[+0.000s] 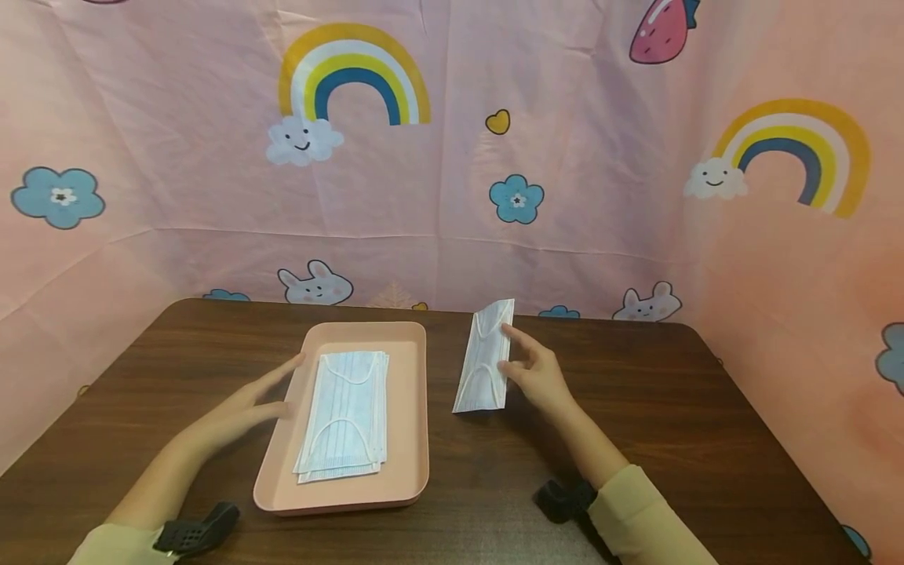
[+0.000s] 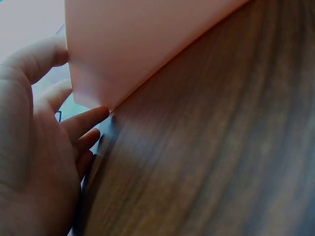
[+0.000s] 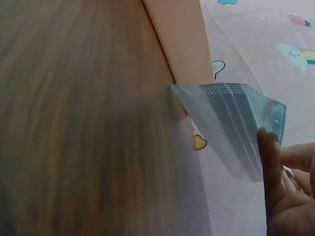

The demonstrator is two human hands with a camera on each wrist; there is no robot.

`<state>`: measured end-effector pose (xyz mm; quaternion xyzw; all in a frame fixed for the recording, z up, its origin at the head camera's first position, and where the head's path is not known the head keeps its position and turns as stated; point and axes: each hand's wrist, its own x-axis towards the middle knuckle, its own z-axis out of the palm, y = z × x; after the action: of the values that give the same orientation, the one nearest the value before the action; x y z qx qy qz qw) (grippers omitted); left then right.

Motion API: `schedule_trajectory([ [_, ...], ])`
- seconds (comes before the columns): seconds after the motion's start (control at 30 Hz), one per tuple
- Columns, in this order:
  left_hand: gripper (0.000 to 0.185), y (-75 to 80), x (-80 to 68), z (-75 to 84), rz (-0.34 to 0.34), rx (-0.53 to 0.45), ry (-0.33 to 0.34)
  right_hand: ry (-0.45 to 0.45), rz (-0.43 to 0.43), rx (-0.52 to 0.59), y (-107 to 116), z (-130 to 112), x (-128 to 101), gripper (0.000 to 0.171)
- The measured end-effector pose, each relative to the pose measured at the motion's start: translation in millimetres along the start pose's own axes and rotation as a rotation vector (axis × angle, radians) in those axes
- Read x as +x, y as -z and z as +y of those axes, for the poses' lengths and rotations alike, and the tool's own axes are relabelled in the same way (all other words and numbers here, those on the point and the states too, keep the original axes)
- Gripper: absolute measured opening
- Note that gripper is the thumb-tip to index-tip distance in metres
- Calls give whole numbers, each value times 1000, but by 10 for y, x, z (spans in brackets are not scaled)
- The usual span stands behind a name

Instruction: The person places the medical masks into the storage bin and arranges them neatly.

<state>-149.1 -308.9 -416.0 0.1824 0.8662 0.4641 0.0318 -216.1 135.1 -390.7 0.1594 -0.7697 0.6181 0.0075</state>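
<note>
Right hand (image 1: 538,375) at centre of the head view, pinching a single face mask (image 1: 484,361) by its long edge, fingers curled against the pleated sheet. Mask lifted on edge, tilted slightly, lower end low over or touching the dark wooden table (image 1: 671,424), just right of the pink tray (image 1: 410,408); contact with the wood cannot be told. Same mask (image 3: 231,123) in the right wrist view at centre right, bluish and translucent, dotted seam along its upper edge, fingertips (image 3: 268,152) pressed to its lower right corner, tray wall (image 3: 179,39) at upper centre behind it. Left hand (image 1: 247,404) at lower left of the head view, fingers straight and relaxed, holding nothing, resting beside the tray's left rim with fingertips touching or nearly touching it. Left wrist view: hand (image 2: 34,147) filling the left side of the frame, fingers (image 2: 83,120) extended toward the tray's corner (image 2: 128,44), which fills the upper left and centre, wood grain across the right. Stack of face masks (image 1: 346,416) lying flat inside the tray, ear loops showing on top, slightly fanned at the lower end. Pink backdrop (image 1: 452,157) printed with rainbows, clouds, flowers and rabbits across the upper frame. Black wrist mounts (image 1: 565,499) at the bottom, cream sleeves (image 1: 650,518) at the lower corners.
</note>
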Motion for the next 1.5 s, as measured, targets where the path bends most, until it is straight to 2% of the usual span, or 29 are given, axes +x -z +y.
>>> schedule_trajectory([
  [0.23,74,1,8,-7,-1,3,8,30,3,17,-50,-109,-18,60],
  [0.47,73,0,8,-18,5,-3,17,86,-2,135,-168,-286,-43,60],
  [0.8,73,7,4,-38,6,9,15,97,-29,174,-372,-466,-60,61],
  [1.0,73,1,1,-19,-1,-5,-12,111,-58,199,-515,-541,-65,62],
  [1.17,73,2,9,-42,0,-3,4,130,-102,247,-637,-596,-60,64],
  [1.5,73,-5,15,-39,2,1,2,101,-159,327,-897,-734,-82,65],
])
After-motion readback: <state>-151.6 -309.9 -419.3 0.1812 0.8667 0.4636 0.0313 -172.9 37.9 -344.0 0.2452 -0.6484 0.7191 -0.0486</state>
